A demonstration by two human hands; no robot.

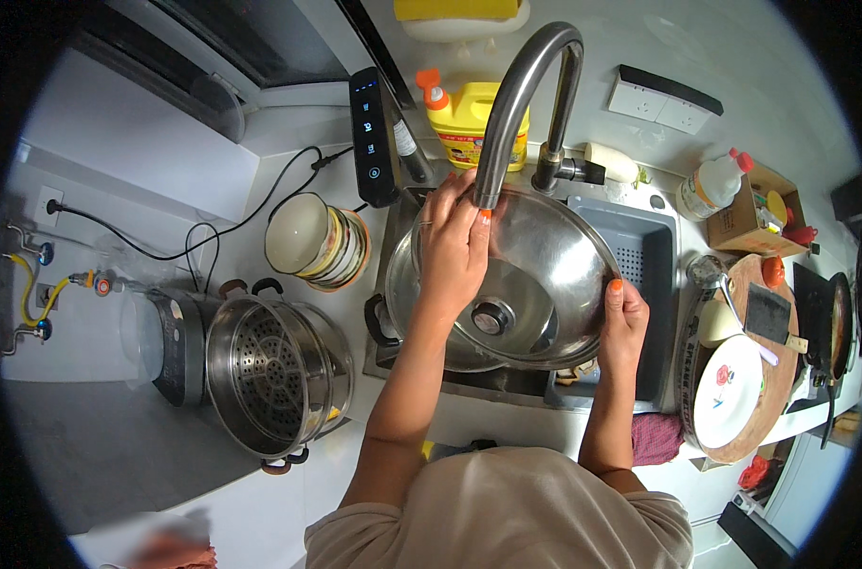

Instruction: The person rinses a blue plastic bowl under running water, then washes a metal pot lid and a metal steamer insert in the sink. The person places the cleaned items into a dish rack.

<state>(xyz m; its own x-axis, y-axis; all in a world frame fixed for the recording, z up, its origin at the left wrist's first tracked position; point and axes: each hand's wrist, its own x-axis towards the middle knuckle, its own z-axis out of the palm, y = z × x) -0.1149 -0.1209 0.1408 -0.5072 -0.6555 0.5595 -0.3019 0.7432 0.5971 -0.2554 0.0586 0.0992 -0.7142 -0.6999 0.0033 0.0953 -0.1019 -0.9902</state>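
Observation:
A large stainless steel pot lid (544, 242) with a dark round knob (492, 318) is tilted over the sink, beneath the faucet spout (489, 192). My right hand (624, 320) grips its right rim, thumb on top and the other fingers partly hidden. At the upper left part of the lid is my left hand (452, 242), its fingers pointing towards the far rim and its thumb beside the spout. Under the lid, a steel pot (400, 281) with a black side handle (379, 320) sits in the sink, mostly covered.
Stacked bowls (295, 235) and a steel steamer pot (260, 370) stand left. A yellow detergent jug (463, 121) is behind the faucet. A grey drain basket (662, 313) occupies the sink's right side. Farther right, a white plate (729, 398) and a cleaver (769, 313) lie on a round cutting board (783, 370).

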